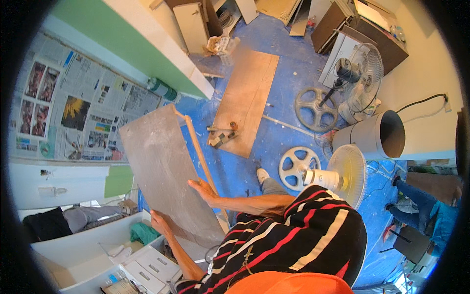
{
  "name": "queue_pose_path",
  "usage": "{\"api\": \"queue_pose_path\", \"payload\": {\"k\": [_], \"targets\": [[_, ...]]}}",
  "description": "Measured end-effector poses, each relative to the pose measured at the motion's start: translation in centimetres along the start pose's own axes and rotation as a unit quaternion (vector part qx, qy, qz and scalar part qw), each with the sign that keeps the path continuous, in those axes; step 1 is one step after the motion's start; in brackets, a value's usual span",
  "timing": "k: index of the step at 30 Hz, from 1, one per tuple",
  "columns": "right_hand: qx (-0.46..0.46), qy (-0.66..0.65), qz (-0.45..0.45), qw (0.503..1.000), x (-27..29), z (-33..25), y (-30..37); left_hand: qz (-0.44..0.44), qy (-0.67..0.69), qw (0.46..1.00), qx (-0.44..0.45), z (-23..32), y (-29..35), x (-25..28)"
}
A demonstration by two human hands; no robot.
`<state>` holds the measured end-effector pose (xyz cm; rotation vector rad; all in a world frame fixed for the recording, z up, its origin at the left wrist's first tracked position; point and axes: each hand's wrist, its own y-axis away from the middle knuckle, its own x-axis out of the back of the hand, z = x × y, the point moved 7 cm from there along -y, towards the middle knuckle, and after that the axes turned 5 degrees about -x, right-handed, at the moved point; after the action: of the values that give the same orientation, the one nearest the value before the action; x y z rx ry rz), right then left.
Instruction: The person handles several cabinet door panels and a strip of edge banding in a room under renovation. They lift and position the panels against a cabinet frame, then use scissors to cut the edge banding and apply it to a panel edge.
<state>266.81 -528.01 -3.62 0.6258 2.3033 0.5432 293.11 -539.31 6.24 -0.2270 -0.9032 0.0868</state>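
Observation:
A large grey-brown board [159,154] slants in front of me, its face dusty and scuffed. My left hand [160,223] grips its left edge low down, fingers closed around the rim. On the opposite edge, my right hand [204,192] is closed on the board, with the thumb and fingers over its side. A thin wooden strip [197,149] runs along the board's right side, passing close by my right hand; whether it is fixed to the board I cannot tell. The fingers behind the board are hidden.
A plywood sheet [249,98] with small tools [224,138] lies on the blue floor. Fans [346,171] and a grey cylinder [367,134] stand right. White drawers [149,267] are at lower left, newspaper [98,100] covers the left wall, and another person [416,201] is at far right.

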Motion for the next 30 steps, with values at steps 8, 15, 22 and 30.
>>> {"api": "queue_pose_path", "payload": {"k": [8,15,22,30], "targets": [[0.094,-0.139,0.092,0.981,13.3,-16.3,-8.5,-0.073,0.028,0.98,-0.183,20.5,-11.4,-19.3],[0.128,-0.182,0.242,0.945,25.5,-29.8,-18.1,-0.187,0.005,0.954,-0.234,38.6,-19.5,-37.9],[0.175,-0.248,0.278,0.912,39.7,-45.1,-26.0,-0.246,-0.005,0.928,-0.281,57.5,-22.5,-55.2],[0.166,-0.283,0.299,0.896,54.9,-59.5,-38.3,-0.275,0.022,0.914,-0.298,76.0,-26.5,-72.3]]}}
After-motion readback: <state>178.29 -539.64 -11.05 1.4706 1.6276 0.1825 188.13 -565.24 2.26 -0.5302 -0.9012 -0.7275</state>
